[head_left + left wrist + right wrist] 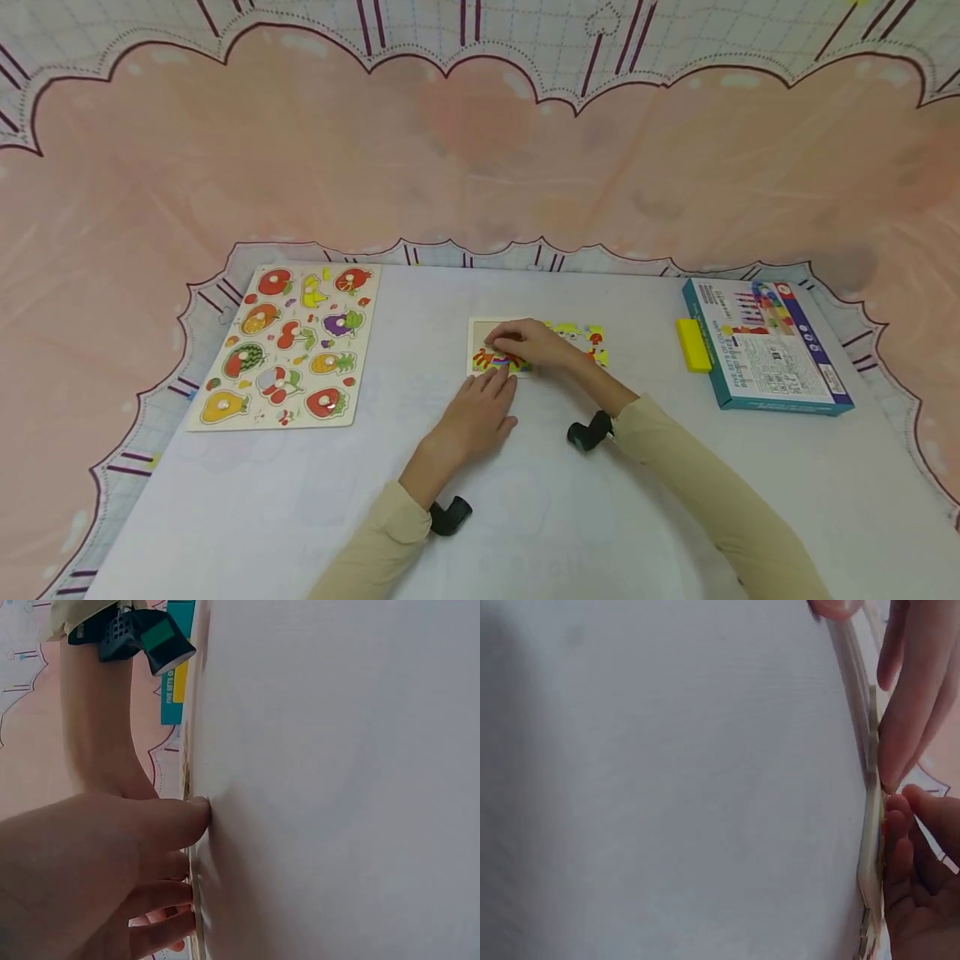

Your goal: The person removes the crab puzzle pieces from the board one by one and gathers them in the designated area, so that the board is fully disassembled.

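Note:
A small wooden puzzle tray (471, 340) lies mid-table, with red and multicoloured puzzle pieces (483, 360) along its near part. My left hand (476, 417) rests palm down, its extended fingertips touching the tray's near edge. In the left wrist view, its thumb (196, 814) lies along that edge. My right hand (534, 342) reaches over the tray from the right, fingers bent down towards the pieces. In the right wrist view, the right hand's fingertips (900, 814) are close to the left hand's; whether they pinch a piece is hidden. Yellow puzzle pieces (596, 335) lie beside the tray.
A fruit peg board (288, 350) lies to the left. On the right are a blue-edged box (772, 346) and a yellow block (693, 345) against its left side. A black wrist camera sits on each arm. Patterned cloth hangs behind the white table.

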Demonstrator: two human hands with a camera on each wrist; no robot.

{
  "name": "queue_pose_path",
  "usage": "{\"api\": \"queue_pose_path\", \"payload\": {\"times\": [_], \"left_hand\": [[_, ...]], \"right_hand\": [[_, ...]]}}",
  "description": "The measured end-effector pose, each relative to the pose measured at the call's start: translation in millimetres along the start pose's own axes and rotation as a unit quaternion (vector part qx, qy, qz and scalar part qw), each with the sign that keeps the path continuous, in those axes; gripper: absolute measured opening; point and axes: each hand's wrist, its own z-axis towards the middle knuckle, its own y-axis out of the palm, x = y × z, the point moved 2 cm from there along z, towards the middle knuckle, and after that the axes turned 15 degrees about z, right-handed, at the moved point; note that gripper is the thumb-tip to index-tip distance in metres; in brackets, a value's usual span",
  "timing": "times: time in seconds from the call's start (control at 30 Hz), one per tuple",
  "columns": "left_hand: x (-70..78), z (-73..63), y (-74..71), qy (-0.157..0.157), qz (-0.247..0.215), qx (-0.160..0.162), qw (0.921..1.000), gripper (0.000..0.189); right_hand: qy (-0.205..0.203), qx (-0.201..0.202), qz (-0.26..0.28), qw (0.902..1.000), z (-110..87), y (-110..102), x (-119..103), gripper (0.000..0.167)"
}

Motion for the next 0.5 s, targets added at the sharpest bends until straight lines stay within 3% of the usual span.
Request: {"api": "queue_pose_path", "payload": {"times": [0.27,0.5], "left_hand": [[1.6,-0.8,3.2,0.012,0.018,-0.009,0.9997,0.055],[0.3,-5.1,-0.3,-0.030,0.021,-0.006,0.9993,0.061]], "right_hand": [[0.002,-0.058,-0.020,0.9981,2.2,-1.4,-3.2,0.027],[0.019,-0.050,-0.023,0.9983,6.7,0.4,-0.1,0.026]]}}
